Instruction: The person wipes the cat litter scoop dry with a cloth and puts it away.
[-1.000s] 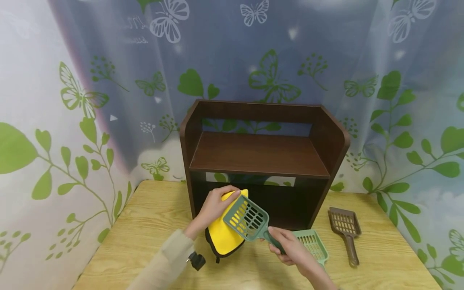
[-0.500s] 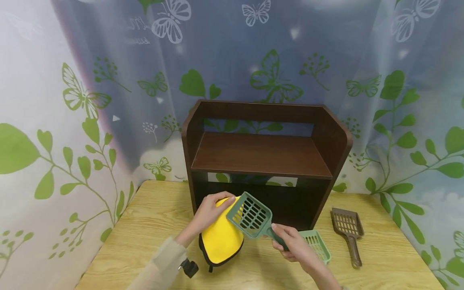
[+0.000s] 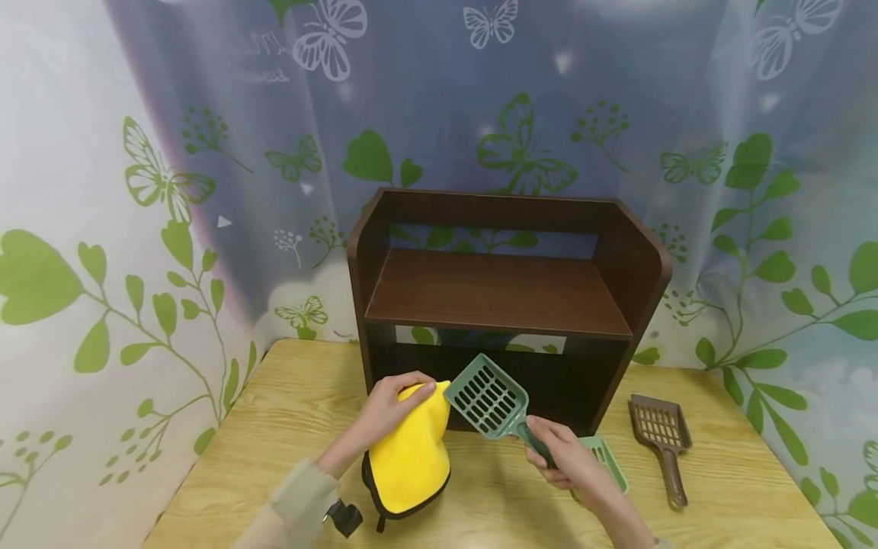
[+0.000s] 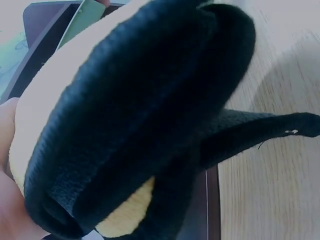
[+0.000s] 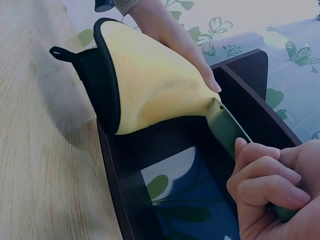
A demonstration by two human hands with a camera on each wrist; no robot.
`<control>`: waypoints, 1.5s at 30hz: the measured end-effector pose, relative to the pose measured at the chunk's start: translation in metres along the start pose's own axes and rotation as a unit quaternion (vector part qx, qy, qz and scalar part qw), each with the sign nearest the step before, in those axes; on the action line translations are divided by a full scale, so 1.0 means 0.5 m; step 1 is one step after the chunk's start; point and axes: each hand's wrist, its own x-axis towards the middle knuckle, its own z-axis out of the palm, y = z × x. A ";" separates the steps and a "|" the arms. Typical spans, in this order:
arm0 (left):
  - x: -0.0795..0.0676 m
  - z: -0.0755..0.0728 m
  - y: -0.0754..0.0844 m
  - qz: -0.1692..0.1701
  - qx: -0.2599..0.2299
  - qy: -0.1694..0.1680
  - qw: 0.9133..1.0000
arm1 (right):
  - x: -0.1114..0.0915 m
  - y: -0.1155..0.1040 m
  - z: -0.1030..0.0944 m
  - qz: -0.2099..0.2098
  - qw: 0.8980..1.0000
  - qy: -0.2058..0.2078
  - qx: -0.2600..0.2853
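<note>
My left hand (image 3: 394,408) grips a yellow cloth (image 3: 411,461) with black edging, folded over and hanging down. In the left wrist view its dark inner side (image 4: 135,95) fills most of the picture. The right hand (image 3: 565,454) has its fingers curled round the handle of a dark green litter scoop (image 3: 488,396), its slotted pan raised toward the upper left. In the right wrist view, the cloth's pointed end (image 5: 212,97) lies right at the scoop's edge. Beneath the right hand, a light green litter scoop (image 3: 604,461) lies partly hidden on the table.
A dark brown two-tier shelf (image 3: 494,293) stands at the back of the wooden table (image 3: 309,396). To the right lies a brown litter scoop (image 3: 661,435), handle toward the front. A patterned curtain (image 3: 439,99) hangs behind and along both sides.
The left hand has drawn the cloth down and left, out from behind the dark green scoop's pan. The right hand has shifted the scoop slightly to the right.
</note>
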 end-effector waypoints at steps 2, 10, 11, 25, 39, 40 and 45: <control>0.000 0.000 0.020 -0.004 -0.001 0.004 1.000 | 0.000 0.000 0.001 0.001 1.000 -0.003 -0.005; 0.020 0.006 0.054 0.011 -0.023 0.004 1.000 | 0.001 -0.003 0.006 -0.001 1.000 -0.015 -0.022; 0.026 0.009 0.045 0.012 -0.025 0.005 1.000 | 0.001 -0.004 0.008 0.001 0.999 -0.020 -0.025; 0.075 -0.006 0.038 0.044 0.027 -0.021 0.998 | -0.004 -0.009 -0.006 -0.032 0.992 -0.051 -0.114; 0.070 0.002 0.090 0.142 0.230 -0.092 0.958 | 0.004 -0.009 -0.014 -0.029 0.983 -0.044 -0.178; 0.070 0.005 0.094 0.151 0.245 -0.093 0.953 | 0.005 -0.009 -0.014 -0.034 0.982 -0.047 -0.181; 0.074 0.015 0.115 0.200 0.295 -0.095 0.929 | 0.006 -0.015 -0.011 -0.046 0.979 -0.048 -0.195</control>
